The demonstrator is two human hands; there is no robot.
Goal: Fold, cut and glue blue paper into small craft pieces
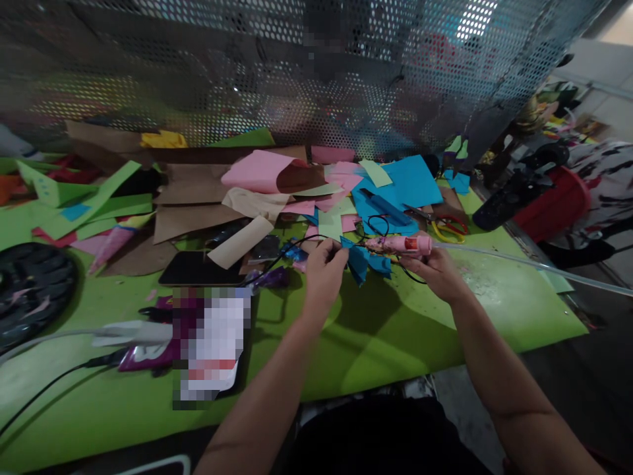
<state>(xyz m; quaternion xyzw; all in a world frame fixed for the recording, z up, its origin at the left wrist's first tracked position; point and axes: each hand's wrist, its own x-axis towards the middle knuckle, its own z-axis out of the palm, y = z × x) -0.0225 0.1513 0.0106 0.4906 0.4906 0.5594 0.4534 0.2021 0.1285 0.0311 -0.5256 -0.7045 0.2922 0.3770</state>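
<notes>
Blue paper between two hands

Perforated metal panel [198, 59] is rising behind the green table [291, 356], so the arms are best working over its smooth near side. Flat and curling sheets, brown card [192, 185] and pink paper [257, 173] among them, are lying beyond, and the work is calling for clearance from those loose edges.

Left hand [324, 264] is pinching the blue piece [357, 260] at its edge, thumb and finger nearly closed. Right hand [438, 270] is curling its fingers around the pink tool [420, 244], whose narrow end is pointing towards the piece. Steadying the tool while turning the paper lightly seems wise, since a hard pinch could be creasing it.

Glossy and rounded, the tool is trailing a clear, slender tube [544, 267]. Smaller still, the piece is hanging just above the table between the hands, its matt flaps spreading in angular folds.
</notes>
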